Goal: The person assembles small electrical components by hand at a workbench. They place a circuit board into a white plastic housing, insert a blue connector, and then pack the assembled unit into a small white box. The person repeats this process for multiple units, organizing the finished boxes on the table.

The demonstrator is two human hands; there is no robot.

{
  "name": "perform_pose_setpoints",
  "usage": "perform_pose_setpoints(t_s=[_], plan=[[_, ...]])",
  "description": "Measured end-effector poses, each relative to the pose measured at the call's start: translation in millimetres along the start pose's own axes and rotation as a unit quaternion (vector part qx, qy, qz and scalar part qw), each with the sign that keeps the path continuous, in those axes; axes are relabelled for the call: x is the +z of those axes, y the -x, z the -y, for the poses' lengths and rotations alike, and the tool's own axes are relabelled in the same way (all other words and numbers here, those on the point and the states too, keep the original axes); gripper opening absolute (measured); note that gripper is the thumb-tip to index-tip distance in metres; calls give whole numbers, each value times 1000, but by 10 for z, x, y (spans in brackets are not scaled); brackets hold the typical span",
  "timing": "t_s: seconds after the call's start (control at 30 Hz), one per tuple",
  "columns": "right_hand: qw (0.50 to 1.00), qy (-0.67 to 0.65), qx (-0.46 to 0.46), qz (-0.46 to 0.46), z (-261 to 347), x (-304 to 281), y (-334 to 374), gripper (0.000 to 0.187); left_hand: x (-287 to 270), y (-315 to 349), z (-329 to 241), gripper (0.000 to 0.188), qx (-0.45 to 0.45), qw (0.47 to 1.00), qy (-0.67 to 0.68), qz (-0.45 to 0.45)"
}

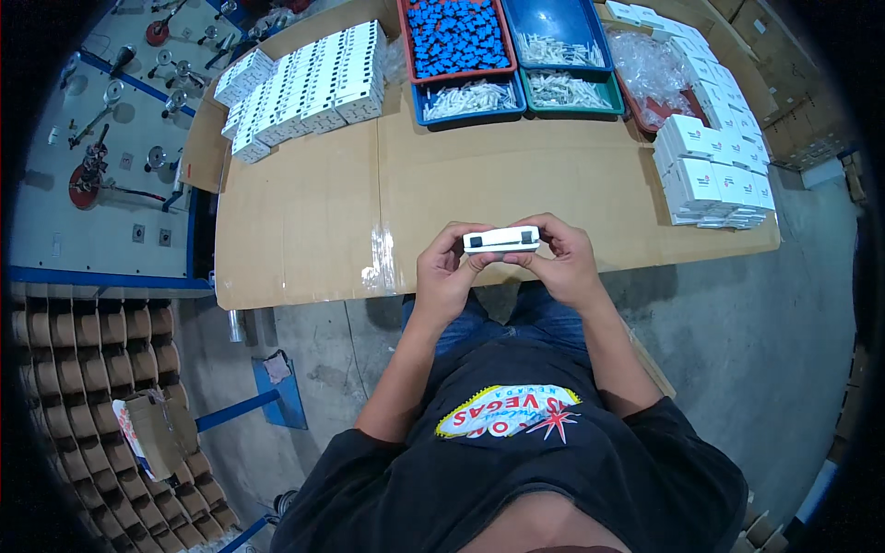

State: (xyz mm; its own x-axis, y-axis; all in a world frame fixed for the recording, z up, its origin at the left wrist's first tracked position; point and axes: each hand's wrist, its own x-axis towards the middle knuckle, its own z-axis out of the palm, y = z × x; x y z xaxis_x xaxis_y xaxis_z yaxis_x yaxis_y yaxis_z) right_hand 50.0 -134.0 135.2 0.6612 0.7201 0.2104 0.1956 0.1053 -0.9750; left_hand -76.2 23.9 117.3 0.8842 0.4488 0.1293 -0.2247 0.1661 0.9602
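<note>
Between my two hands, just above the table's near edge, is a small white box-shaped piece [501, 240] with dark squares near its ends. My left hand [448, 269] grips its left end, thumb below and fingers behind. The right end is pinched the same way by my right hand [564, 261]. Both thumbs almost meet under the piece. What its far side looks like is hidden.
Cardboard covers the table [304, 221]. White blocks in rows [323, 78] stand back left; stacked white boxes [705, 175] stand at right. At the back are a red tray of blue parts [456, 37], trays of white pieces [470, 97] and clear plastic bags [650, 69].
</note>
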Motion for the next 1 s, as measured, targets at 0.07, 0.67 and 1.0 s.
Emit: perform_pose_setpoints(t_s=[0.07, 0.67, 1.0], plan=[[1000, 17, -1, -2, 22, -9, 5, 27, -2, 2, 46, 31, 2, 1000, 5, -3], [956, 278, -56, -78, 49, 267, 69, 65, 147, -41, 88, 33, -39, 985, 15, -165], [939, 321, -106, -66, -279, 131, 8, 49, 148, 10, 146, 44, -31, 990, 94, -97]])
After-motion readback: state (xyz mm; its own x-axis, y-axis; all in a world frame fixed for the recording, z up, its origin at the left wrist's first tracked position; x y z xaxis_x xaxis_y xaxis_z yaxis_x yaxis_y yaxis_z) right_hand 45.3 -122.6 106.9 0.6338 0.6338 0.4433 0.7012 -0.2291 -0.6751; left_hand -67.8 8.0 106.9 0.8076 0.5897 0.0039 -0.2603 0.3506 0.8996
